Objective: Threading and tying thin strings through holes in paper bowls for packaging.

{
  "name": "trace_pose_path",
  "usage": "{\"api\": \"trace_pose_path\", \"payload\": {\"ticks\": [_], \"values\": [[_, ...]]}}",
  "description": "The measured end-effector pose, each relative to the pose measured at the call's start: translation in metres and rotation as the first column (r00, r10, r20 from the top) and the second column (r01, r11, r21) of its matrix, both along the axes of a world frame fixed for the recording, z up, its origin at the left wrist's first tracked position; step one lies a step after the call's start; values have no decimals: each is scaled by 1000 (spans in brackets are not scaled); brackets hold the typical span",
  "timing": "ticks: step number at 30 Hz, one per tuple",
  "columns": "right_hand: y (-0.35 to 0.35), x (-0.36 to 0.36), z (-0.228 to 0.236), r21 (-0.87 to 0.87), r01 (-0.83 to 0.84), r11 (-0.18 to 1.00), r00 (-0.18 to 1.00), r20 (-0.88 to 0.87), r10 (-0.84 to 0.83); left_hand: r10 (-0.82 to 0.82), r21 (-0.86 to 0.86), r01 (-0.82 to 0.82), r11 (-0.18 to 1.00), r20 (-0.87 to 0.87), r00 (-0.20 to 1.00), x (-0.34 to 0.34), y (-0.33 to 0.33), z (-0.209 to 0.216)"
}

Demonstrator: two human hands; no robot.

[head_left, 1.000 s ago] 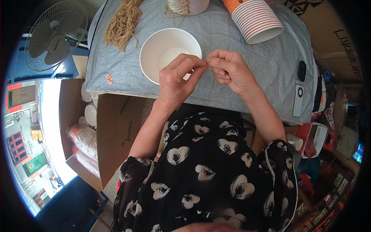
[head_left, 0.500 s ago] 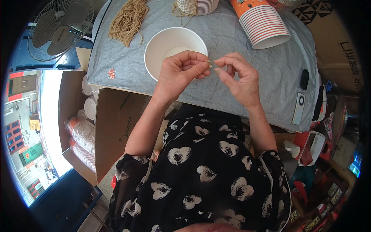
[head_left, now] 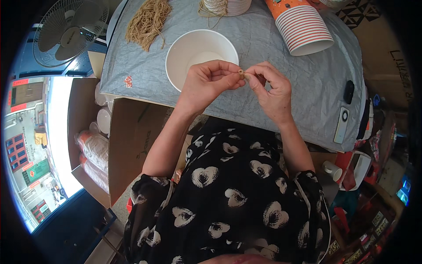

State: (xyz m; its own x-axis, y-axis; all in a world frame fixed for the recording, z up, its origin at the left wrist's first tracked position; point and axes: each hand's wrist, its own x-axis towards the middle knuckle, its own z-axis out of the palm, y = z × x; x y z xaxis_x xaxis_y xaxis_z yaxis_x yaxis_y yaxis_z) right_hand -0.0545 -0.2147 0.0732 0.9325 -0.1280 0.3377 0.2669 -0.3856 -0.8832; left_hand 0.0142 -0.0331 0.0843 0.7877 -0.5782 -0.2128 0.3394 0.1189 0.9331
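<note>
Between thumb and forefinger, my left hand (head_left: 206,83) pinches a small tan ring-shaped piece (head_left: 241,71), too small to tell whether it is a bead or a loop of cord. My right hand (head_left: 272,88) meets it from the other side, thumb and forefinger closed at its edge. Both hands are raised over the near rim of a white paper bucket (head_left: 176,48), which stands upright with its inside showing. A heap of tan cord (head_left: 147,24) lies on the table at the back left. Beyond the bucket, cord is wound around a stack of white tubs (head_left: 224,6).
The table has a grey cover (head_left: 263,39). A stack of orange-and-white paper buckets (head_left: 305,31) lies at the back right. A phone-like device (head_left: 340,125) and a black object (head_left: 348,91) rest near the right edge. Left, an opened carton (head_left: 132,145) holds wrapped cups; a fan (head_left: 70,37) stands behind.
My right hand's thumb and forefinger have closed in against the piece in my left fingers. A thin strand earlier stretched between the hands no longer shows.
</note>
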Motion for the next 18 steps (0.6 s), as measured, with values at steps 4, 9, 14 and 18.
{"api": "trace_pose_path", "payload": {"ticks": [4,9,14,18], "values": [[1,-1,-1,14,3,1000,1000,-14,-3,-3,0,3,1000,-38,999,0,-2,1],[1,-2,-3,84,-16,996,999,-31,19,19,2,-19,1000,-42,999,-1,-3,-1],[1,-1,-6,165,-22,986,998,-54,31,82,6,-83,997,49,995,-5,-9,-2],[-3,-2,-8,226,-36,973,990,-126,66,109,45,-112,993,80,991,-7,-12,-1]]}}
